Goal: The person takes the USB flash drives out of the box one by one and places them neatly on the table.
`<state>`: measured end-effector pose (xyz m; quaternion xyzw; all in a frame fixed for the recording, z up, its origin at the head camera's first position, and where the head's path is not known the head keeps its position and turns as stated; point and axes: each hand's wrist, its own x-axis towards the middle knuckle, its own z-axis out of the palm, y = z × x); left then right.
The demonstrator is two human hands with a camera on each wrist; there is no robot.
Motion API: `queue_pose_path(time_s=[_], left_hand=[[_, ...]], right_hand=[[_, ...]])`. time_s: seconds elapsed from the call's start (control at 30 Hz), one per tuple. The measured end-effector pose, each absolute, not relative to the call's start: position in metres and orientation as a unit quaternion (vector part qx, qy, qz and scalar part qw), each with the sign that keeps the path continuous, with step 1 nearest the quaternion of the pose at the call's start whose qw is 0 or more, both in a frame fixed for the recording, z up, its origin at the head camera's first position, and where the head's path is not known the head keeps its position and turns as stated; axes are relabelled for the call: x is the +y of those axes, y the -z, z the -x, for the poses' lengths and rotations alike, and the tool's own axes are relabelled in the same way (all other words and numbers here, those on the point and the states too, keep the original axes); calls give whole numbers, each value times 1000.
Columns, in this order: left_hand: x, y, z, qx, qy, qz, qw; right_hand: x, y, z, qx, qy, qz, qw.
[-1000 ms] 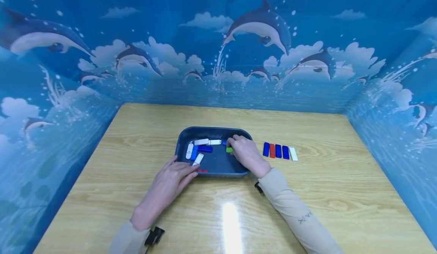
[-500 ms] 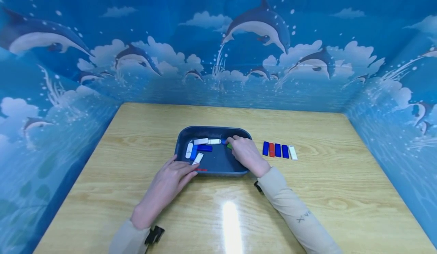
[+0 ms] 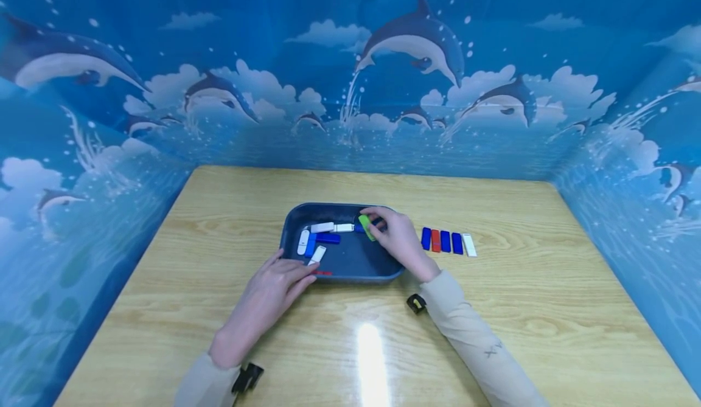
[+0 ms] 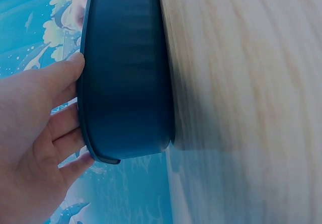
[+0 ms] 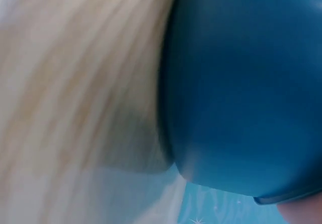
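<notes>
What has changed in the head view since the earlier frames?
The right hand has risen slightly, now visibly pinching the green stick, which is lifted and tilted over the tray. Unchanged: the left hand at the tray's rim, the row of five sticks on the table, and the other visible sticks inside.

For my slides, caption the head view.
The right hand pinches a green stick over the dark tray, which the left hand touches.
</notes>
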<state>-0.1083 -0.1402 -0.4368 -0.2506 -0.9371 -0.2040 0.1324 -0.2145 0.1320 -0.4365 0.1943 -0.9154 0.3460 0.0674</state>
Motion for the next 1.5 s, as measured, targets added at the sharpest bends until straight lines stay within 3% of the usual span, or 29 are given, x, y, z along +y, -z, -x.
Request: queue_pose_path(time_s=[0.27,0.57,1.03,1.5], left_hand=[[-140,438,108,-941,204,246,115],[-141,438,108,-935,204,256,133],[-142,439,108,-935,207,256,135],[-142,439,108,-933,206,261,139]], right_hand=[[145,426,207,-862,-489,-127,22],[190,415,202,-814,-574,-52,71],[298,416,183,-850,-519,53,65],[339,441,184,-902,-416,103,-43]])
